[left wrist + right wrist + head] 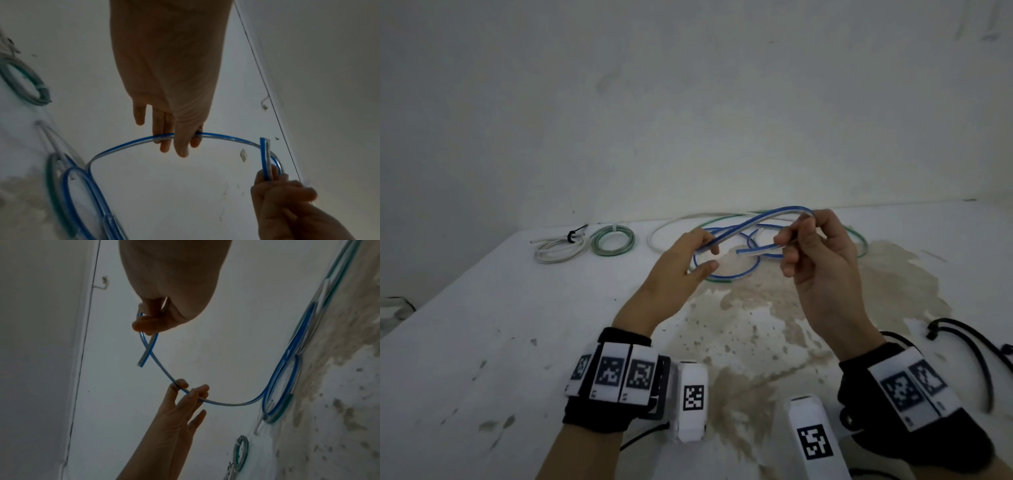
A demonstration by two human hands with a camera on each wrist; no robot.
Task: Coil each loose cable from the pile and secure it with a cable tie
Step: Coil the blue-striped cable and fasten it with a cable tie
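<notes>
A person's right hand (822, 260) pinches the folded end of a blue-and-clear cable (753, 222) above a stained white desk (482, 325), the grip clenched on a small loop whose cut end pokes out beside the fingers (144, 324). The left hand (681, 263) holds the same cable further along its run, the strand passing between thumb and lightly curled fingers (164, 142), as the wrist views show. From there the cable arcs down to the desk, where the rest of it lies in loose loops (726, 270) among a loose green cable (859, 240) and a loose white cable (664, 229) near the wall. To the left of that pile, well apart from it, rest two finished bundles: a green coil (613, 241) bound with a pale tie and, just beside it, a white coil (558, 251) bound with a dark tie. A black cable (976, 356) lies on the desk at the right edge. Both wrists carry black bands with printed markers (616, 373).
</notes>
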